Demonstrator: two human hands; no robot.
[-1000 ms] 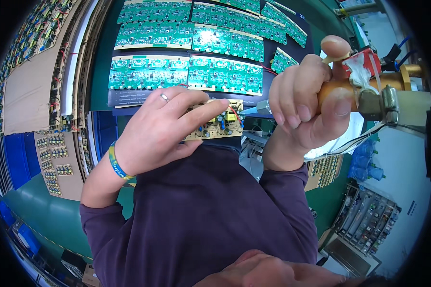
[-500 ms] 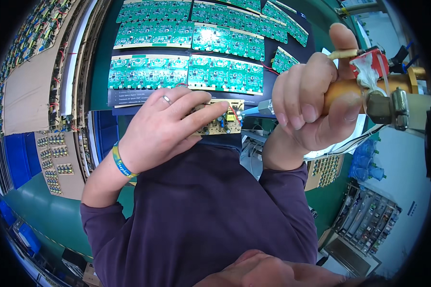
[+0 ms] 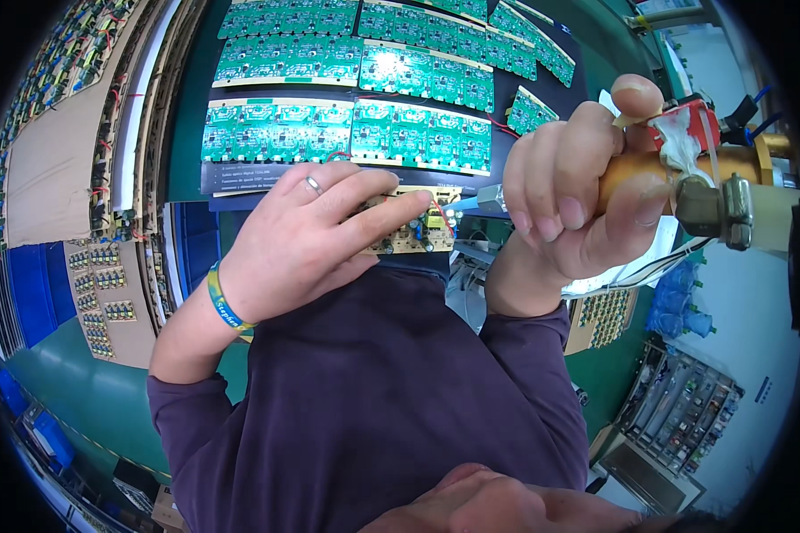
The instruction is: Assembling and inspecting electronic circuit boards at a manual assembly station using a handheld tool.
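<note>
My left hand (image 3: 307, 240), wearing a ring and a coloured wristband, is closed over a tan circuit board (image 3: 411, 242). Its index finger lies along the board's top, amid a yellow transformer, small capacitors and a red wire. In my right hand (image 3: 569, 169) is a glue dispensing gun (image 3: 636, 171) with an orange-gold body, held with the fingers wrapped round it. A red switch (image 3: 689, 129) is strapped to the gun, and one finger bends over the lever beside it. The blue nozzle (image 3: 478, 203) reaches the right end of the board; whether it touches is unclear.
Rows of green circuit boards (image 3: 280, 133) lie on a dark mat beyond my hands. Cardboard sheets (image 3: 58, 182) bearing many small boards are stacked at the left. A pale hose (image 3: 772, 213) and cables run off right. Blue plastic bags (image 3: 680, 302) sit farther right.
The finger at the switch has come down and bent over the lever. The tan board and my left hand have shifted very slightly; the gun has barely moved.
</note>
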